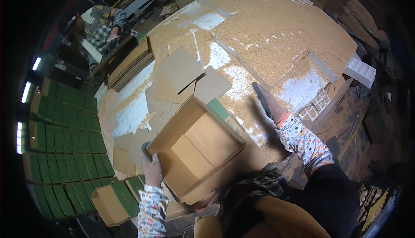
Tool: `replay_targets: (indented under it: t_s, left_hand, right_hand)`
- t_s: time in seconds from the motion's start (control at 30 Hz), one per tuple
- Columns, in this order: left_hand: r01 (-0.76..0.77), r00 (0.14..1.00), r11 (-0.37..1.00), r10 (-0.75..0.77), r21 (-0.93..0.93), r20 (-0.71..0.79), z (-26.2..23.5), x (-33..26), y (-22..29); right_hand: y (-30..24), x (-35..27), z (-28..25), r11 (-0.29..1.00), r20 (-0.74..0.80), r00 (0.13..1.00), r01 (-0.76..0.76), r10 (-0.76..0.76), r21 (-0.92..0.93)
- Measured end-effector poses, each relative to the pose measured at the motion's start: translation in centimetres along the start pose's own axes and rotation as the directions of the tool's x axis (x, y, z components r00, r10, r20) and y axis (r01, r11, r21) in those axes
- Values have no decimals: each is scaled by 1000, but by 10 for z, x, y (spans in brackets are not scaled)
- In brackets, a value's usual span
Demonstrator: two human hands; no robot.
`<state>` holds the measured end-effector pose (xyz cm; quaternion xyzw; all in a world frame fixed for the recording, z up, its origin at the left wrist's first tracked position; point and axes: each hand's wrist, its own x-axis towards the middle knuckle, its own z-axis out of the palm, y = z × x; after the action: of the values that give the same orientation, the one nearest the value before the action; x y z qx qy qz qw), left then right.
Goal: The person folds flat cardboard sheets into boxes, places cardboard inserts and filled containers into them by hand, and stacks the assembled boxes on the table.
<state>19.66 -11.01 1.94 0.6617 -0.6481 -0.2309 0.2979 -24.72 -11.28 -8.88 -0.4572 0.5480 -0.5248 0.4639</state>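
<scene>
An open-topped cardboard box (201, 145), brown inside and with nothing in it, sits tilted in front of me above the near edge of the work table. My left hand (152, 169), in a grey glove, grips the box's left wall, thumb near the rim. To the right of the box, my right hand (269, 104) is raised over the table, apart from the box, its gloved fingers stretched out and holding nothing. Flat cardboard sheets (179, 69) lie just beyond the box. A green strip of card (218, 108) shows behind its far right edge.
Green boxes (71, 143) stand stacked in rows at the left, with another open box (114, 203) nearer me. Folded cardboard (129, 63) is piled at the table's far left beside a co-worker (101, 30). A white egg tray (360, 71) rests at the right edge of the worn tabletop (276, 17).
</scene>
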Motion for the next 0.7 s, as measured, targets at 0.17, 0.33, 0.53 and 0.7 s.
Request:
replay_targets:
  t_s: [0.17, 0.33, 0.53, 0.7]
  left_hand:
    - [108, 994, 992, -109, -71, -13, 9, 3, 26]
    - [241, 966, 950, -254, -198, -40, 3, -2, 23]
    - [138, 988, 979, -146, -151, -47, 13, 3, 28]
    - [156, 967, 745, -250, -648, -54, 18, -8, 7]
  right_hand:
    - [127, 74, -132, 716, -792, 485, -693, 371, -89]
    - [141, 114, -82, 958, -719, 664, -12, -206, -286]
    - [146, 156, -89, 810, -716, 633, 233, 293, 538]
    - [95, 73, -107, 735, -182, 971, 9, 156, 678]
